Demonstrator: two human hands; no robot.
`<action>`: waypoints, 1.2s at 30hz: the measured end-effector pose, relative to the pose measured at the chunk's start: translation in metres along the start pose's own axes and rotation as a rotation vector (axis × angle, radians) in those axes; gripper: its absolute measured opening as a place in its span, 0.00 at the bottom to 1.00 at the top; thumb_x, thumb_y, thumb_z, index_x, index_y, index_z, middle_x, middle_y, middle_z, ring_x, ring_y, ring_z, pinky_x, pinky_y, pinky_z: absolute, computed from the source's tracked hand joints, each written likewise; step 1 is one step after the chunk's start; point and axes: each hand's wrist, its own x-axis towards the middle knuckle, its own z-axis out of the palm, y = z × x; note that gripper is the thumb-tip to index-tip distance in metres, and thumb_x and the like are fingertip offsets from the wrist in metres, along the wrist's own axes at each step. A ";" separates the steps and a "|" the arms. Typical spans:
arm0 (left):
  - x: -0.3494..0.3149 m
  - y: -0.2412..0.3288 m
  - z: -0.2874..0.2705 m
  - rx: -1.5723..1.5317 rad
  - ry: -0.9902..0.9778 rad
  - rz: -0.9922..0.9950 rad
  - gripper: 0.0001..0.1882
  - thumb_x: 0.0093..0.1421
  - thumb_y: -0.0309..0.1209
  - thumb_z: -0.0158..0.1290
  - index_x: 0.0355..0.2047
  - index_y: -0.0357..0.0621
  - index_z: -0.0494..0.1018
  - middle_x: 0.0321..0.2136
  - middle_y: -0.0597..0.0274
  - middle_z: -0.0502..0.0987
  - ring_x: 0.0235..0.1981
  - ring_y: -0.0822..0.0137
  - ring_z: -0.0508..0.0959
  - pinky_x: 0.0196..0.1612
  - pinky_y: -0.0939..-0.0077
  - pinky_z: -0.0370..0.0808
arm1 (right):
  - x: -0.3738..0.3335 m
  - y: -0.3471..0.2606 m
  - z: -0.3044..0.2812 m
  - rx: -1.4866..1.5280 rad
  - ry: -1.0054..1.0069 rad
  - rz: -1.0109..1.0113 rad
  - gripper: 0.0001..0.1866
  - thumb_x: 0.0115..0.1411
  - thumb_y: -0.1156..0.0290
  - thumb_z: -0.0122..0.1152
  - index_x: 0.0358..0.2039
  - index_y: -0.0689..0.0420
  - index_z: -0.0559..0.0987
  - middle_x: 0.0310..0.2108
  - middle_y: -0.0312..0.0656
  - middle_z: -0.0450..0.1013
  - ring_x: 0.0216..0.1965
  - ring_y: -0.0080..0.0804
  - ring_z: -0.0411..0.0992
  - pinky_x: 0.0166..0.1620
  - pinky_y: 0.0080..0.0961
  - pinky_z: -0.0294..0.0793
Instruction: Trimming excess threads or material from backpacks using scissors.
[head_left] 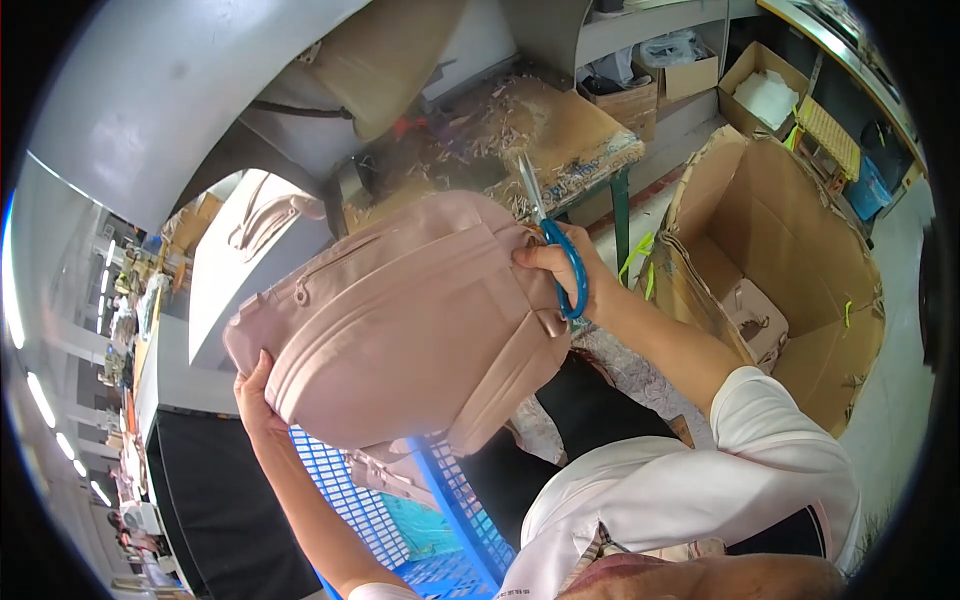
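Holding pink bag point(400, 325): mid-view, left hand point(258, 402) gripping at 8 o'clock, right hand point(600, 278) at 2 o'clock.
Blue scissors point(550, 231): share the right fingers' grip; a wrist twist could nick the bag.

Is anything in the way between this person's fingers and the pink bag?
Nothing visible is. The left fingers hold the pink bag at its left end, and the right fingers hold its right side. The right hand also carries blue-handled scissors, which don't appear to block that grip.
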 end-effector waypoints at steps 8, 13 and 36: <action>0.038 0.029 0.020 0.054 -0.020 0.001 0.18 0.52 0.25 0.52 0.43 0.32 0.64 0.31 0.51 0.74 0.28 0.62 0.77 0.31 0.71 0.77 | 0.014 0.004 0.010 0.180 0.026 0.066 0.12 0.44 0.78 0.61 0.30 0.66 0.73 0.26 0.41 0.71 0.29 0.27 0.69 0.37 0.20 0.67; 0.043 0.035 0.022 0.091 -0.032 0.013 0.19 0.53 0.26 0.51 0.44 0.31 0.64 0.31 0.51 0.74 0.28 0.62 0.77 0.31 0.72 0.77 | 0.018 0.012 0.009 0.197 0.041 0.011 0.12 0.43 0.77 0.62 0.30 0.64 0.73 0.26 0.40 0.70 0.28 0.26 0.68 0.34 0.20 0.66; -0.082 -0.148 -0.082 -0.082 -0.123 -0.134 0.25 0.45 0.29 0.59 0.45 0.37 0.67 0.38 0.55 0.74 0.36 0.62 0.75 0.42 0.71 0.72 | -0.090 0.029 -0.068 -1.114 -0.409 -0.198 0.41 0.37 0.44 0.65 0.48 0.55 0.64 0.35 0.49 0.66 0.38 0.43 0.67 0.44 0.34 0.66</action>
